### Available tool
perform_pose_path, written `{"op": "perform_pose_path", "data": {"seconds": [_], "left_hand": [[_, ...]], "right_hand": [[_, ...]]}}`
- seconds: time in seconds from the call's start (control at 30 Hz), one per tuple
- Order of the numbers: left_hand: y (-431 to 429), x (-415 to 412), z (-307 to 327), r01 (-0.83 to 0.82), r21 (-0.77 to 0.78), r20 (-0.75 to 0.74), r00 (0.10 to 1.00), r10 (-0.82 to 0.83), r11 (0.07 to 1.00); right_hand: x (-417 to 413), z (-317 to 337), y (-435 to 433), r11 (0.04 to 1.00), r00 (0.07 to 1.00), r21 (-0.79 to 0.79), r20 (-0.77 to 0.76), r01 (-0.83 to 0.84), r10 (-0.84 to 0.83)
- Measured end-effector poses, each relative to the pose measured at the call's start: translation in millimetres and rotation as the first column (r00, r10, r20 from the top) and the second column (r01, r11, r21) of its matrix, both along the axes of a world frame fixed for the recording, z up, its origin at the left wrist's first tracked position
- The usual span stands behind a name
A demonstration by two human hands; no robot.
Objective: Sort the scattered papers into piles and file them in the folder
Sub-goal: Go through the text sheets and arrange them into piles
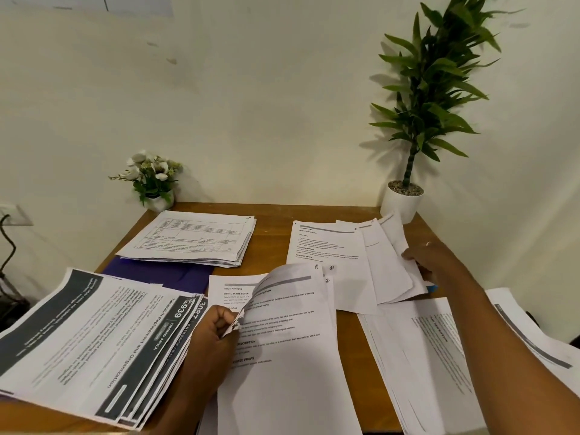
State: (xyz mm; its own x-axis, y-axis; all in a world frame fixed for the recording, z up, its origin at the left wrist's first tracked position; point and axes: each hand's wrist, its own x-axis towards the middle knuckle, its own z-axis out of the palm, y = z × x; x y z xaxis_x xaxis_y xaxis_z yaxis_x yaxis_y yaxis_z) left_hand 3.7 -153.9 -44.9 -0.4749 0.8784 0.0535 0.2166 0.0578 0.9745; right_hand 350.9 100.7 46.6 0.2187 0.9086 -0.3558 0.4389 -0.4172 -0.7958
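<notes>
My left hand (213, 334) pinches the curled corner of a printed sheet (282, 340) lying in the middle of the wooden table (270, 211). My right hand (430, 259) grips the edge of a fanned bunch of white sheets (386, 262) at the right. A pile of dark-headed pages (94, 340) lies at the front left. A neat stack of table-printed pages (194, 240) sits at the back, partly on a purple folder (163, 274). More loose sheets (423, 356) spread at the front right.
A small white pot of white flowers (153, 180) stands at the back left corner. A tall green plant in a white pot (405, 196) stands at the back right. The wall is just behind the table. A wall socket (12, 215) is at the left.
</notes>
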Motion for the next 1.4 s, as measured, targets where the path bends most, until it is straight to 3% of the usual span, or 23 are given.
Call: {"op": "perform_pose_path", "data": {"seconds": [0.1,0.17,0.23,0.3,0.43,0.6,0.73,0.87,0.97,1.1,1.4], "left_hand": [[-0.5,-1.0,-0.3,0.001,0.001,0.003,1.0,-0.001,1.0],[-0.1,-1.2,-1.1,0.007,-0.008,0.003,1.0,-0.007,1.0],[0.3,-1.3,-1.8,0.006,-0.014,0.012,1.0,-0.006,1.0],[0.7,-1.1,-1.8,-0.003,-0.009,0.019,1.0,0.003,1.0],[0.4,0.4,-1.3,-0.001,0.004,0.017,1.0,0.0,1.0],[1.2,-1.2,-3.5,-0.02,-0.006,0.025,0.999,0.02,1.0],[1.3,-1.8,-4.4,-0.026,-0.012,0.026,0.999,0.027,1.0],[-1.4,-2.2,-4.3,-0.031,-0.014,0.023,0.999,0.031,0.999],[-4.2,-4.7,-4.0,-0.047,-0.004,0.014,0.999,0.047,0.999],[-4.7,-7.2,-6.2,-0.059,0.011,0.015,0.998,0.059,0.998],[-2.9,-3.4,-2.9,-0.06,0.015,0.009,0.998,0.06,0.998]], "right_hand": [[-7.1,-2.6,-5.5,0.996,0.986,0.077,-0.163,0.052,-0.039],[-11.7,3.7,-12.9,0.958,0.999,0.285,0.005,0.031,-0.034],[-14.5,10.3,-16.4,0.863,0.968,0.503,0.241,-0.056,-0.077],[-17.6,18.2,-19.2,0.759,0.919,0.632,0.374,-0.155,-0.124],[-26.2,38.4,-24.3,0.624,0.852,0.731,0.486,-0.275,-0.193],[-42.5,53.3,-37.1,0.521,0.926,0.794,0.377,-0.314,-0.015],[-56.6,65.6,-48.3,0.639,0.997,0.767,0.013,-0.061,0.08],[-58.3,41.1,-47.7,0.804,0.93,0.593,-0.32,0.049,0.179],[-62.5,6.5,-56.6,0.86,0.858,0.503,-0.478,0.092,0.188],[-67.9,-26.4,-77.5,0.885,0.818,0.449,-0.55,0.122,0.167],[-68.7,-55.6,-107.7,0.898,0.803,0.438,-0.524,-0.03,0.283]]}}
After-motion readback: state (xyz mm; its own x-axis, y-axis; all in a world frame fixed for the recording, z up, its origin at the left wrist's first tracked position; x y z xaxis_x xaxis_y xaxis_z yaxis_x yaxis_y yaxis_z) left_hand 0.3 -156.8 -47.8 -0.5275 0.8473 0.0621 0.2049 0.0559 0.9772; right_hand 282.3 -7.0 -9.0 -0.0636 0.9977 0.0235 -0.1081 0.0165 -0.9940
